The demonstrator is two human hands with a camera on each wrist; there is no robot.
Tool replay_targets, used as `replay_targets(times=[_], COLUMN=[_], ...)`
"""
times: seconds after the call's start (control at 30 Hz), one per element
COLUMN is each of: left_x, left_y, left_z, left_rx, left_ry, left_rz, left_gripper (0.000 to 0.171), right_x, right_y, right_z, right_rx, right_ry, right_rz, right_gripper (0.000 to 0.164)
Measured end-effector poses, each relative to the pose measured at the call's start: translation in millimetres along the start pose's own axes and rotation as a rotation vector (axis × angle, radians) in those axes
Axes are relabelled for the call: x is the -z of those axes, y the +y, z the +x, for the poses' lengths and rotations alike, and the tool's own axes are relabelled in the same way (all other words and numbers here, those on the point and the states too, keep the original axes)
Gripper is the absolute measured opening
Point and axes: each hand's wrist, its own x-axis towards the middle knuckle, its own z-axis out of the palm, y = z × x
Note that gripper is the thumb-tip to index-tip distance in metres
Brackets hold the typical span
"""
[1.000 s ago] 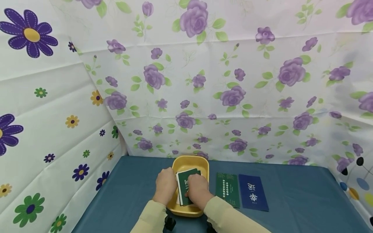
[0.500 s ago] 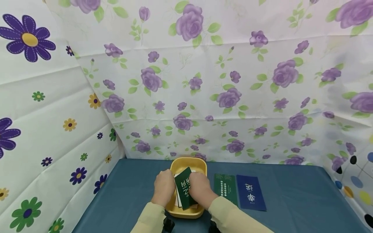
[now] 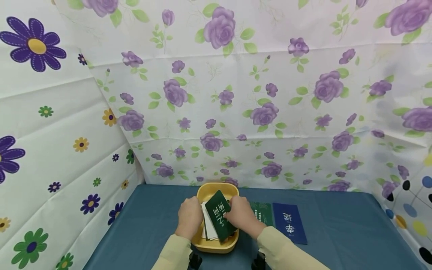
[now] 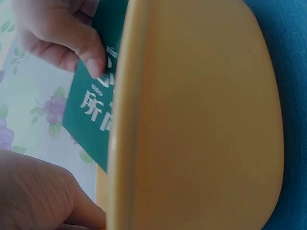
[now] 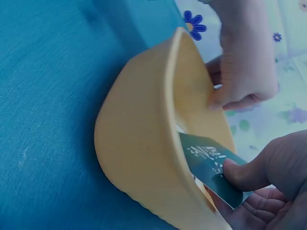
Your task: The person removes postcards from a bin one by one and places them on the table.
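A yellow plastic basin (image 3: 214,248) sits on the table in front of me. My left hand (image 3: 190,217) grips its left rim, thumb at the inner side in the right wrist view. My right hand (image 3: 244,217) pinches a dark green card (image 3: 216,212) with white Chinese characters, its thumb (image 5: 242,175) lying on the printed face. The card is tilted over the basin, its lower part dipping behind the rim in the left wrist view. White-edged cards (image 3: 210,227) lie under it in the basin, mostly hidden.
On the blue-green tablecloth (image 3: 158,213), a green printed card (image 3: 264,210) and a dark blue card (image 3: 291,223) lie side by side to the right of the basin. A floral cloth wall (image 3: 236,112) rises behind the table, another on the left.
My right hand has drawn the top green card rightward and turned it from nearly straight to slanted, exposing white cards at its left. The left hand keeps its place at the basin.
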Motion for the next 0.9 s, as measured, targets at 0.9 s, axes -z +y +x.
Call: replay_targets(times=[0.9], left_x=[2.7], left_y=[-6.5], left_z=[1.5], left_rx=[0.046], left_ry=[-0.100], left_rz=[-0.158], left_gripper=[0.011], right_x=[103.4], right_y=[69.1], right_z=[-10.4], right_rx=[-0.209], right_ry=[0.132], right_rz=[0.109], right_gripper=[0.057])
